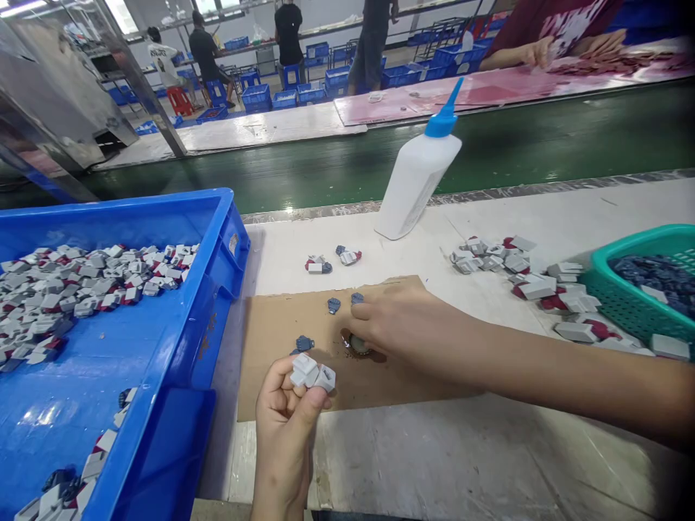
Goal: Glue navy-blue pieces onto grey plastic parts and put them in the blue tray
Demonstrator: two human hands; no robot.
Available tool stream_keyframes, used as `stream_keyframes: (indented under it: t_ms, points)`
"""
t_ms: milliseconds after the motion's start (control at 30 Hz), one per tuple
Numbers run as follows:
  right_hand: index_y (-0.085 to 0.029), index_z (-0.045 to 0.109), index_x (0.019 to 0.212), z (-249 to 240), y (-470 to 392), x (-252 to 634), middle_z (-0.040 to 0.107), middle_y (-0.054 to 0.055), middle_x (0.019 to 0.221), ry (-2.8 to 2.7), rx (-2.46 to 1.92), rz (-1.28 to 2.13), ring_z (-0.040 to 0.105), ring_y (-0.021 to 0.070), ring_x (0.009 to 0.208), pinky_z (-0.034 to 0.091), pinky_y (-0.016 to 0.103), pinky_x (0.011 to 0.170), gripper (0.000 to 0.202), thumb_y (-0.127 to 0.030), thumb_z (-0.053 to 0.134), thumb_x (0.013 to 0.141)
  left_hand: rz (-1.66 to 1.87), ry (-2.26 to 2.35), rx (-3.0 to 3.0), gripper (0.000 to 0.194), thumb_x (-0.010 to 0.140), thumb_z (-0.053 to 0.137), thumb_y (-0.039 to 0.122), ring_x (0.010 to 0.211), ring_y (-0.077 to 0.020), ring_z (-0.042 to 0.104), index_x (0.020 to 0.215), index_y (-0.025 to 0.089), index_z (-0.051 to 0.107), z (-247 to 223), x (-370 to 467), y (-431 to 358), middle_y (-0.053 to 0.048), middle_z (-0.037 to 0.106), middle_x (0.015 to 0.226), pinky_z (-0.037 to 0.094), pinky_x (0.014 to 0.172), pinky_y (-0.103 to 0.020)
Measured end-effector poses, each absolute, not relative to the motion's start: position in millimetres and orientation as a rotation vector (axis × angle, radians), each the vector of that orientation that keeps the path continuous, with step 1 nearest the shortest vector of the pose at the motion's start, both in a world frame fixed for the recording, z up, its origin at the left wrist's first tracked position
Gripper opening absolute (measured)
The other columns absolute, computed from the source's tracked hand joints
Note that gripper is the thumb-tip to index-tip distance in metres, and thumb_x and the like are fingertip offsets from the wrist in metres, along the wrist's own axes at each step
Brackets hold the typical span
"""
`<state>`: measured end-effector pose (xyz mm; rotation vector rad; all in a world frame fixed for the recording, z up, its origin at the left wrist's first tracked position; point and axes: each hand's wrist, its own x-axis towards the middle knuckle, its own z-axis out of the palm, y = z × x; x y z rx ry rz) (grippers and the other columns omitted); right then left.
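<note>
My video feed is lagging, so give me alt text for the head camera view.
The left hand grips a light grey plastic part while the right hand reaches over a brown cardboard sheet. Around them are a blue bin of parts, a white bottle and a green basket.

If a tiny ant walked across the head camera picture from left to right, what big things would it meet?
Blue tray → left hand with light grey pieces → white bottle → green basket.
</note>
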<state>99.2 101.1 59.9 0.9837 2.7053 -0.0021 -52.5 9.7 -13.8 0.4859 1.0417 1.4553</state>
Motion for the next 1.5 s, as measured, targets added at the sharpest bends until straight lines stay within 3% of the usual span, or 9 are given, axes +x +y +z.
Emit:
stream_keyframes:
  t_ms: [133,300,467,667,1000,1233,1367,1500]
  points:
    - [-0.016,0.058,0.075,56.7,99.7,104.2,0.059,0.001,0.077,2.781,0.953,-0.133,0.055,0.0141,0.068,0.022,0.026,0.049,0.006,-0.010,0.059,0.073,1.502,1.109,0.431,0.033,0.052,0.082,0.030,0.056,-0.0068,0.055,0.079,0.020,0.066,-6.6,-45.7,10.7,0.001,0.066,0.067,0.046,0.051,-0.013]
    - [-0.017,0.059,0.078,48.8,102.0,112.8,0.058,0.001,0.074,2.837,1.030,-0.064,0.054,0.0161,0.067,0.024,0.025,0.052,0.006,-0.015,0.060,0.073,1.501,1.102,0.446,0.034,0.051,0.082,0.030,0.052,-0.0049,0.055,0.080,0.021,0.067,-1.3,-41.8,11.0,0.001,0.068,0.067,0.044,0.052,-0.011]
    - [-0.018,0.059,0.079,57.9,97.6,117.5,0.059,-0.001,0.075,3.028,1.117,-0.534,0.052,0.0114,0.064,0.030,0.022,0.054,0.003,-0.020,0.060,0.076,1.473,1.087,0.446,0.033,0.052,0.082,0.029,0.061,-0.0080,0.060,0.081,0.022,0.066,-3.0,-44.9,9.6,0.002,0.068,0.069,0.046,0.054,-0.012]
    - [-0.015,0.057,0.076,67.9,84.5,115.1,0.056,-0.002,0.069,3.197,1.123,-1.094,0.048,0.0059,0.060,0.033,0.017,0.052,0.016,-0.031,0.061,0.079,1.455,1.064,0.444,0.035,0.053,0.082,0.026,0.062,-0.0076,0.061,0.082,0.021,0.064,-2.5,-45.8,8.2,0.002,0.069,0.071,0.046,0.056,-0.012]
    - [-0.017,0.057,0.079,64.5,78.8,110.4,0.055,-0.001,0.077,3.221,1.028,-0.996,0.049,0.0079,0.067,0.032,0.019,0.056,0.010,-0.026,0.058,0.082,1.468,1.068,0.487,0.034,0.054,0.081,0.026,0.055,-0.0059,0.057,0.081,0.020,0.062,-4.2,-45.2,8.9,0.002,0.067,0.071,0.045,0.057,-0.013]
    - [-0.015,0.057,0.077,72.6,80.5,110.0,0.052,0.001,0.074,3.238,0.851,-0.724,0.046,0.0101,0.064,0.031,0.022,0.054,0.011,-0.023,0.052,0.084,1.429,1.076,0.534,0.032,0.055,0.080,0.026,0.059,-0.0065,0.057,0.081,0.022,0.061,-8.0,-45.2,8.2,0.003,0.068,0.072,0.045,0.060,-0.014]
    - [-0.016,0.059,0.079,82.1,85.4,106.8,0.054,0.001,0.075,3.066,0.739,-0.852,0.050,0.0113,0.068,0.033,0.022,0.056,0.005,-0.019,0.056,0.082,1.383,1.072,0.568,0.030,0.055,0.080,0.021,0.063,-0.0078,0.059,0.079,0.020,0.061,-7.2,-45.0,6.2,0.002,0.068,0.071,0.045,0.060,-0.013]
    - [-0.015,0.057,0.072,82.1,91.0,105.4,0.051,-0.002,0.067,3.028,0.740,-1.021,0.045,0.0077,0.060,0.030,0.020,0.052,0.008,-0.018,0.060,0.078,1.365,1.069,0.589,0.030,0.054,0.080,0.017,0.058,-0.0069,0.057,0.077,0.018,0.061,-10.2,-48.3,5.8,0.002,0.065,0.065,0.044,0.055,-0.012]
